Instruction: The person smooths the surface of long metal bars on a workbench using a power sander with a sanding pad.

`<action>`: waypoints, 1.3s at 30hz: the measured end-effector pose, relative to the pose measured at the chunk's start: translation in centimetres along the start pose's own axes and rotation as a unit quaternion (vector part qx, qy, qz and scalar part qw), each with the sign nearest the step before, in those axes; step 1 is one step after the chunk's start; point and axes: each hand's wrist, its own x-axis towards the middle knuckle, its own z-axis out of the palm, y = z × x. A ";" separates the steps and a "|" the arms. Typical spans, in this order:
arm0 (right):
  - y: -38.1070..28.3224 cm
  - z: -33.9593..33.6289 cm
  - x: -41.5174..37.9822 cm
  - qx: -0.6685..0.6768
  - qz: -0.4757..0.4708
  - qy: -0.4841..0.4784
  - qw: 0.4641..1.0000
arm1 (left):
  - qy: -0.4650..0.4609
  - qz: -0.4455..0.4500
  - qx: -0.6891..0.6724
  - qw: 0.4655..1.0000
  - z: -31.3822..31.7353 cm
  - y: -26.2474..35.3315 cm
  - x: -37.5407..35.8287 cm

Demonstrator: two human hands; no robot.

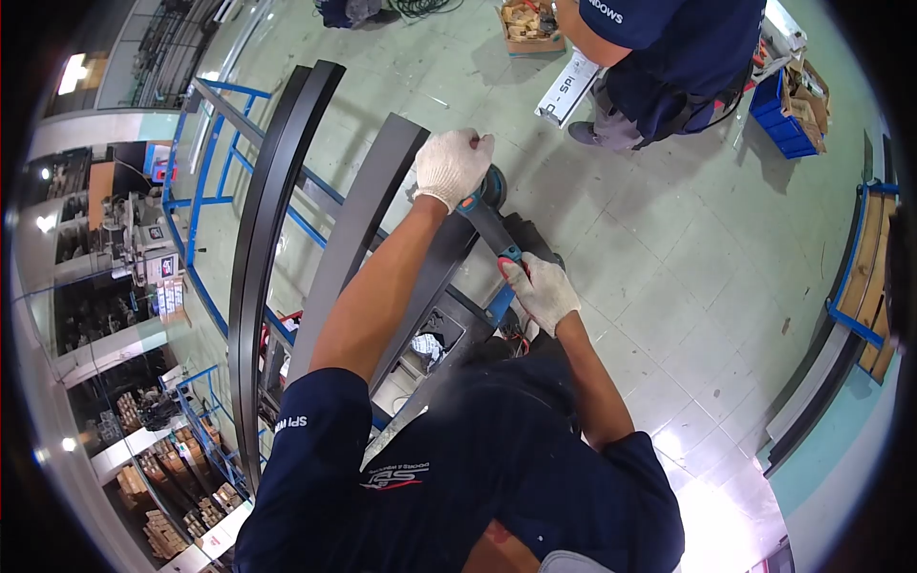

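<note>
An angle grinder [493,230] with a dark body and teal parts slants across the middle of the head view. My right hand [544,294], in a white knitted glove, is wrapped round its rear end. At the front end my left hand [453,170], gloved the same way, is closed at the grinder's head, with the round dark disc part [494,186] showing beside it. Below the grinder runs a dark grey metal profile [430,267]. A lighter grey profile [355,224] passes under my left forearm.
More black profiles [277,210] lie on a blue metal stand [232,158] at left. Another person [669,67] stands at the upper right, near a blue bin [785,119] and a cardboard box [531,38]. A rack with boards [864,277] is along the right side.
</note>
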 end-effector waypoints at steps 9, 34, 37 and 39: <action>-2.6 5.0 -3.7 -0.138 -0.006 -0.036 0.990 | -0.015 -0.022 0.031 0.999 0.1 -6.5 -6.2; -8.0 27.1 -1.7 -0.219 -0.231 -0.054 0.946 | 0.063 -0.139 -0.001 0.988 1.1 -22.9 -24.4; -9.1 22.0 -0.5 -0.217 -0.190 -0.042 0.957 | 0.080 -0.091 0.018 0.992 1.5 -19.8 -20.2; -9.2 18.7 0.9 -0.196 -0.151 -0.039 0.968 | 0.078 -0.075 0.008 0.994 1.3 -17.1 -17.0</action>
